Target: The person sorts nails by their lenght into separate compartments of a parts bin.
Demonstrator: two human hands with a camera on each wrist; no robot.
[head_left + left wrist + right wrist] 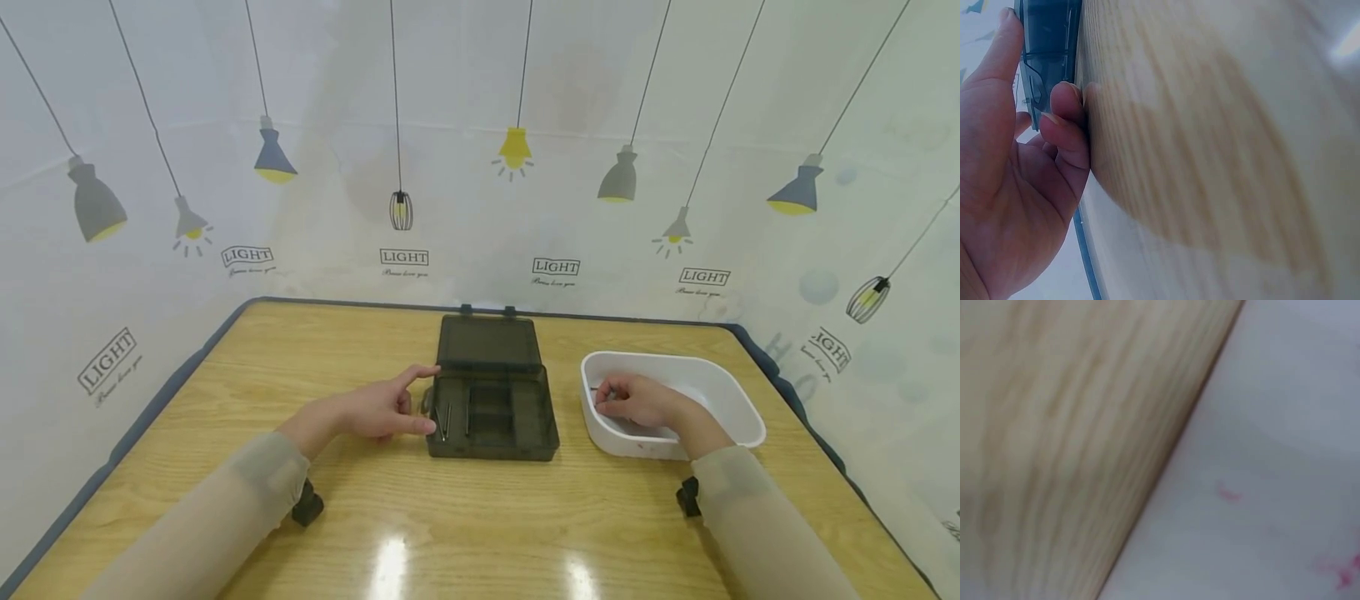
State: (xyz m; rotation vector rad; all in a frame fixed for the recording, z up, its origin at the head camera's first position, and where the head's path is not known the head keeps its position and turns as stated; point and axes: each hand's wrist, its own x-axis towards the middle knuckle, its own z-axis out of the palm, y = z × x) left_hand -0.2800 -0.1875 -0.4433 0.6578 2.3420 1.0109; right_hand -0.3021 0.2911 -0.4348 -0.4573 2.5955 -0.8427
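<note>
An open dark see-through plastic case [495, 452] lies on the table, its lid [489, 342] folded back. Thin metal rods [468, 414] lie in its left compartments. At the case's left side is my left hand [378, 408], index finger and thumb stretched out to its edge. The left wrist view shows the other fingers of that hand curled loosely beside the case [1050, 37]. My right hand [637, 400] reaches into a white plastic basin [720, 367], fingertips pinched together near its left wall. A small dark thin piece [593, 389] pokes out at those fingertips; its kind is unclear.
The wooden table [480, 517] runs back to a cloth printed with lamps [480, 208]. The basin stands right of the case, with a strip of table between them. Up close in the right wrist view, the basin's outer wall [1272, 437] shows reddish marks.
</note>
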